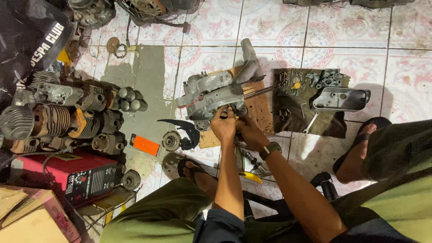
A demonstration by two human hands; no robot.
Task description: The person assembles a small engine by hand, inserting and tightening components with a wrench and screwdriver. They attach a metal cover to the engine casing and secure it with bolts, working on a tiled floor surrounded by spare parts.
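Note:
A grey metal engine casing (211,92) lies on a wooden board (258,105) on the tiled floor. My left hand (223,126) grips the casing's near edge, fingers curled over it. My right hand (249,131), with a watch on the wrist, presses in beside the left at the same edge; what it holds is hidden. Long metal studs (261,90) stick out of the casing to the right.
A dark cloth (292,117) carries small parts, a spanner (310,122) and a grey cover (339,99). Finned cylinders (58,119) pile at left over a red machine (74,173). An orange box (145,145), round part (171,141) and yellow-handled tool (249,175) lie near my sandalled feet.

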